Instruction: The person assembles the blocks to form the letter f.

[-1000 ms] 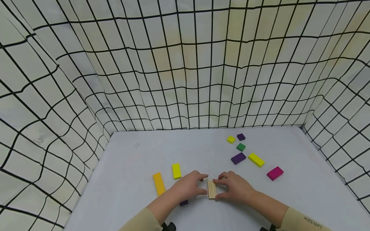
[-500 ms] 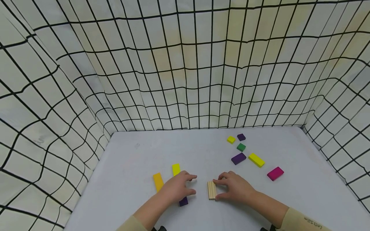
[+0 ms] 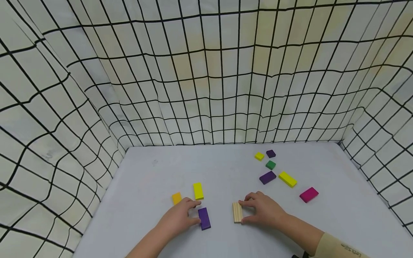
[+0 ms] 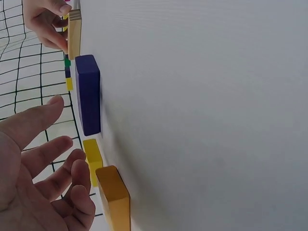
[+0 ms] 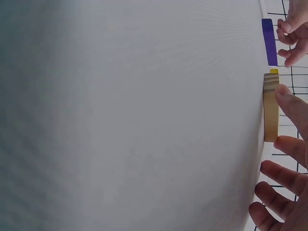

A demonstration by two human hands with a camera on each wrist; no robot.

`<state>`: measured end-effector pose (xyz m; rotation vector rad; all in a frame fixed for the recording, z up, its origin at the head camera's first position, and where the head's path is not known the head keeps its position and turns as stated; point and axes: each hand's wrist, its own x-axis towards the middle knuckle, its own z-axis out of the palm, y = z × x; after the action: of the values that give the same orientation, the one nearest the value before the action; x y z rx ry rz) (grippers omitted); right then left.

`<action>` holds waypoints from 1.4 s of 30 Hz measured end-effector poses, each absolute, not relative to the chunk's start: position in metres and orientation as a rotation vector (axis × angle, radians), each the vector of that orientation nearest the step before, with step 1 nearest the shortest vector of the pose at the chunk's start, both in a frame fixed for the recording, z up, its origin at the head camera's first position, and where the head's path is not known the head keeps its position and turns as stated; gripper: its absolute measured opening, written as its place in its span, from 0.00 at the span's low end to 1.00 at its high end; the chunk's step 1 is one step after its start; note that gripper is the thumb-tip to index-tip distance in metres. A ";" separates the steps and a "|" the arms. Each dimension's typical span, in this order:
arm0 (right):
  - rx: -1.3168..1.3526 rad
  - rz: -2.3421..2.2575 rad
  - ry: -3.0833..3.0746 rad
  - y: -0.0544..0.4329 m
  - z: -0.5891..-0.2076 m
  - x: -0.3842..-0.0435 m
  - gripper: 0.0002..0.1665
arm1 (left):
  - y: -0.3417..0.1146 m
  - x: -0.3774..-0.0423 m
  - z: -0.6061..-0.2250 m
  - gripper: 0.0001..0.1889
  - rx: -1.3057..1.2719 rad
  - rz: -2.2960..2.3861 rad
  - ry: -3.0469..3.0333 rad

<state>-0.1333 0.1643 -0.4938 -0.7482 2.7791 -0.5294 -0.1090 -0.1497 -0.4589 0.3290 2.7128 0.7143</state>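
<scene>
A plain wooden block (image 3: 237, 213) with a striped grain lies on the white table. My right hand (image 3: 265, 209) pinches it by its two ends, thumb at the near end and index finger at the far end; the right wrist view shows the same wooden block (image 5: 271, 108) between them. To the left lies a purple block (image 3: 204, 219). My left hand (image 3: 177, 218) is beside it, thumb and fingers spread apart and holding nothing. In the left wrist view the purple block (image 4: 88, 95) is just beyond the thumb. Whether the thumb touches it, I cannot tell.
Near my left hand lie a yellow block (image 3: 198, 191) and a partly hidden orange block (image 3: 176, 198). Farther right are a second purple block (image 3: 267, 177), a long yellow block (image 3: 288, 179), a magenta block (image 3: 309, 195) and several small ones. Black netting (image 3: 222, 75) rises around the table.
My left hand has moved left, away from the wooden block, uncovering the purple block and now covering part of the orange one. My right hand stays at the wooden block.
</scene>
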 end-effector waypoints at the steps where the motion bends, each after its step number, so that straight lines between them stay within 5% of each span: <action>1: -0.744 -0.535 2.778 0.164 -0.494 -0.133 0.38 | -0.151 -0.109 -0.459 0.29 0.322 0.713 2.711; 42: -0.731 -0.545 2.755 0.166 -0.494 -0.134 0.38 | -0.129 -0.098 -0.472 0.34 0.471 0.425 2.811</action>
<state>-0.1340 0.1655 -0.4941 -0.7313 2.7547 -0.5445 -0.0979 -0.1290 -0.4716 0.4711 2.8114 0.4245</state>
